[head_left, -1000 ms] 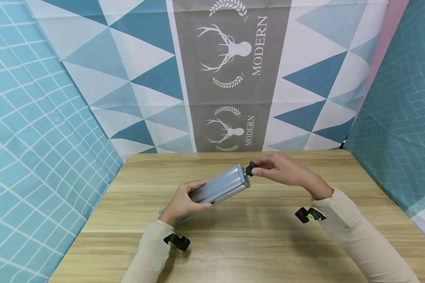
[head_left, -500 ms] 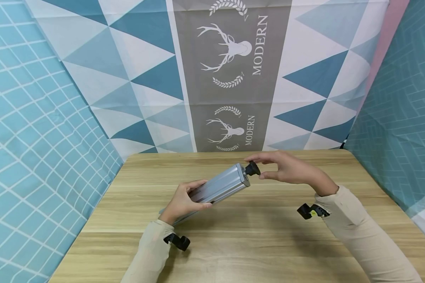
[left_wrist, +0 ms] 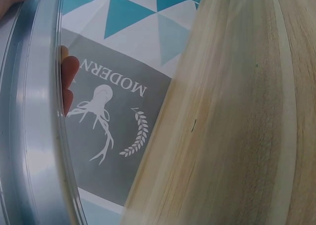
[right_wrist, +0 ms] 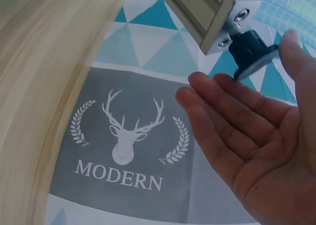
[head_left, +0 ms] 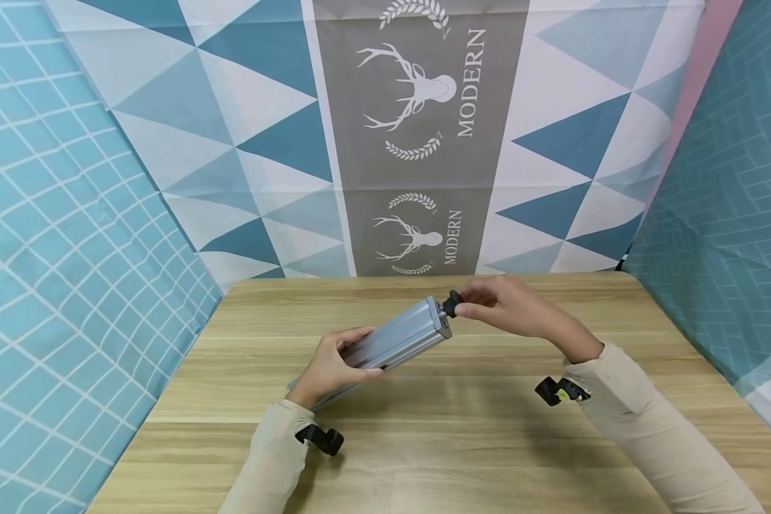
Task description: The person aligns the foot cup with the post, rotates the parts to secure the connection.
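A silver-grey aluminium profile bar (head_left: 401, 330) slants up to the right above the table in the head view. My left hand (head_left: 330, 365) grips it around its lower part, thumb along the near side. In the left wrist view, fingertips (left_wrist: 70, 72) curl round the bar's far edge. From the bar's upper end plate sticks a black screw-in foot (right_wrist: 249, 51) with a flared disc. My right hand (head_left: 517, 308) pinches that disc between thumb and fingers, the other fingers extended below it in the right wrist view. The bar's lower end is partly hidden by the left hand and wrist.
Under the hands lies a wood-grain table (head_left: 437, 442). A patterned cloth (head_left: 417, 143) with deer heads and triangles hangs behind its far edge. Blue cloths hang at the left (head_left: 58, 250) and right (head_left: 732, 214).
Half a second ago the right hand had its fingers spread around the black foot; now they have closed on it again, as one second ago. The left hand and bar stay nearly still.
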Demonstrator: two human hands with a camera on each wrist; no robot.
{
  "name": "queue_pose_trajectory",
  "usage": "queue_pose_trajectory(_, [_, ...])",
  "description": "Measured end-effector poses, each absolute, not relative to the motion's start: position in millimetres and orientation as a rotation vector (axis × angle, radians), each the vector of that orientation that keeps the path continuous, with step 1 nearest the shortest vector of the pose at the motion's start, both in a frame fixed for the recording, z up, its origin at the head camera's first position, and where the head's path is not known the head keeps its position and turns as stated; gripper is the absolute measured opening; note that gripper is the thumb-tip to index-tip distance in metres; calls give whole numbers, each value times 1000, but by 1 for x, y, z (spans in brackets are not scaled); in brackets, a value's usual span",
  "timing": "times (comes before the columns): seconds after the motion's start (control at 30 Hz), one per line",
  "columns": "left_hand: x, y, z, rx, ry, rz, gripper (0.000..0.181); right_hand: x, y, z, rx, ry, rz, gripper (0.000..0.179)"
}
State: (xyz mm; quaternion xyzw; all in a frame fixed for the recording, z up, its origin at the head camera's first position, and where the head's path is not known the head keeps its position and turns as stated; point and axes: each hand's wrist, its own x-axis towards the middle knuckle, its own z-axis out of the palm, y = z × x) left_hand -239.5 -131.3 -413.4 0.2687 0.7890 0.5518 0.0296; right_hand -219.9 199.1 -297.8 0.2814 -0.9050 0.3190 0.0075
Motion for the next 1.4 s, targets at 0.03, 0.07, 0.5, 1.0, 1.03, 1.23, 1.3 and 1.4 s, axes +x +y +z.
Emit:
queue_pose_trajectory(0.03, [-240, -131, -414, 826, 2437, 1696, 66, -220, 200, -298, 892, -2831, 1021, 42])
queue_pose_trajectory(0.07, [-240, -131, -414, 824, 2439, 1693, 66, -220, 202, -298, 915, -2829, 1042, 48])
queue_pose_trajectory(0.5, [-238, -131, -413, 794, 2411, 1724, 68, -220, 210, -290, 1265, -2684, 1003, 60])
queue_pose_trajectory(1.0, [-240, -133, -414, 821, 2417, 1735, 65, -219, 192, -296, 816, -2799, 971, 30])
queue_pose_trajectory(1.03, [-240, -133, -414, 820, 2416, 1740, 65, -219, 193, -295, 838, -2805, 973, 32])
queue_pose_trajectory(1.23, [-240, -133, -414, 833, 2434, 1739, 66, -217, 200, -289, 1118, -2797, 985, 68])
queue_pose_trajectory(1.3, [-241, -133, -414, 839, 2439, 1732, 66, -218, 202, -288, 1188, -2769, 968, 69])
queue_pose_trajectory(1.4, [-241, -133, -414, 838, 2438, 1724, 66, -219, 201, -288, 1196, -2753, 952, 62])
